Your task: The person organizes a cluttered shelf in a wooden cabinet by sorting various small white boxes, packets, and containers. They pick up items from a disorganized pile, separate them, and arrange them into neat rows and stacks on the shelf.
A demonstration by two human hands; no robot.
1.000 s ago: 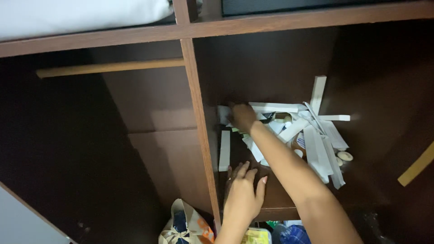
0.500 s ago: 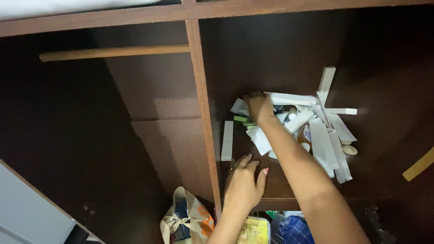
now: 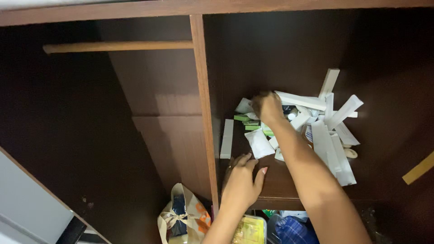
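A heap of long white boxes and small packets lies on a dark wooden shelf inside a cupboard, with a few green packets at its left side. My right hand reaches into the heap, fingers curled down among the packets; whether it grips one is hidden. My left hand rests flat on the shelf's front part, fingers spread, holding nothing. One white box stands apart beside the upright divider.
The left compartment holds a wooden rail and a lower shelf board. Below the shelf sit a beige bag, a yellow pack and blue cloth. A tan strip shows at the right edge.
My right hand has shifted slightly right and deeper into the heap, uncovering the green packets. My left hand stays on the shelf. The view has tilted downward a little.
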